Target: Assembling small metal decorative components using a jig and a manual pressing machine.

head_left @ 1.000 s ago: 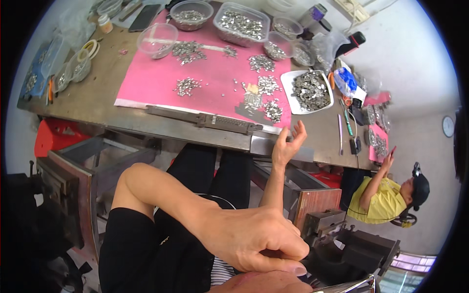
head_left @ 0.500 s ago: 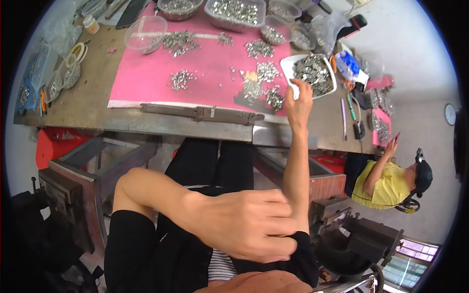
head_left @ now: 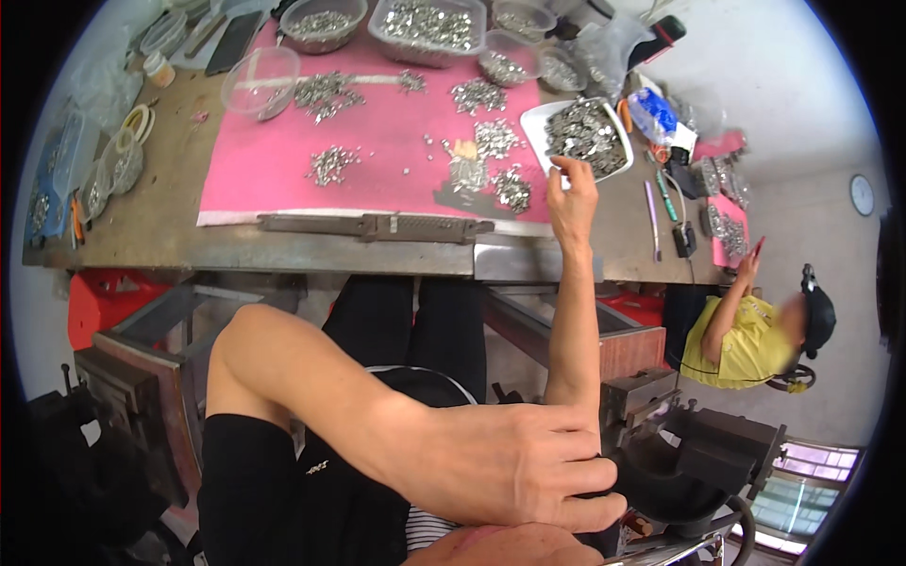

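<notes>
My right hand (head_left: 573, 203) is at the near edge of a white tray (head_left: 535, 127) heaped with small flat metal pieces (head_left: 590, 137). Its fingers are bent, with thumb and forefinger close together; anything between them is too small to make out. My left hand (head_left: 528, 462) is raised close to my body, crossing toward my right upper arm. The back of that hand shows, its fingers curl over, and the palm and fingertips are hidden. Left of the tray, several small piles of shiny metal parts (head_left: 495, 139) lie on a pink mat (head_left: 396, 123).
Clear plastic tubs (head_left: 427, 33) of metal parts stand along the back. A metal bar (head_left: 377, 226) runs along the bench's front edge. Right of the tray lie a purple stick (head_left: 653, 222) and a green pen-like tool (head_left: 666, 196). A person in yellow (head_left: 741, 340) sits farther right.
My left hand has moved right and slightly down, across my right upper arm. My right hand stays by the tray, with thumb and forefinger closer together. The whole view has shifted slightly.
</notes>
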### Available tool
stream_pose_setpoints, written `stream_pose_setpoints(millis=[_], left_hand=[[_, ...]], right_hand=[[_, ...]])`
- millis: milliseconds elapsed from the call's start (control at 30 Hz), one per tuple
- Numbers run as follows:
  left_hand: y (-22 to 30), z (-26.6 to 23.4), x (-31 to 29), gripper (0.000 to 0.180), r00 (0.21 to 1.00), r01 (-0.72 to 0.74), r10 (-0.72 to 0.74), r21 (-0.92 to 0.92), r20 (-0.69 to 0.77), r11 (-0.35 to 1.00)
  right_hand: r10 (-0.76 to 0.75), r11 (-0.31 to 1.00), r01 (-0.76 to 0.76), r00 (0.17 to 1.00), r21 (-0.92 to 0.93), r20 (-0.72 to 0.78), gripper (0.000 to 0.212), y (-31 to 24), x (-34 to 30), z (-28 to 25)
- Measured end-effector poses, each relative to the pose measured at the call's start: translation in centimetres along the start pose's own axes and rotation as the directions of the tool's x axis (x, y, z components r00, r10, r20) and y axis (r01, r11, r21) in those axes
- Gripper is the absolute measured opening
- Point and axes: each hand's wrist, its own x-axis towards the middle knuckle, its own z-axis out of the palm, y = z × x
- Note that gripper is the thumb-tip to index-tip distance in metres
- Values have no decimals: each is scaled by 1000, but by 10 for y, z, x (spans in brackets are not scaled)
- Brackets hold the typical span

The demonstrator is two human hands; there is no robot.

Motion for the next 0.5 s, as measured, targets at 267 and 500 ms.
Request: stream_pose_setpoints(millis=[267, 500], left_hand=[[5, -21, -9, 46, 992, 86, -79, -78, 97, 993], [3, -32, -17, 39, 995, 88, -86, -51, 47, 995]], right_hand=[[-11, 994, 21, 996, -108, 94, 14, 7, 37, 36], [63, 992, -48, 990, -118, 127, 17, 0, 37, 43]])
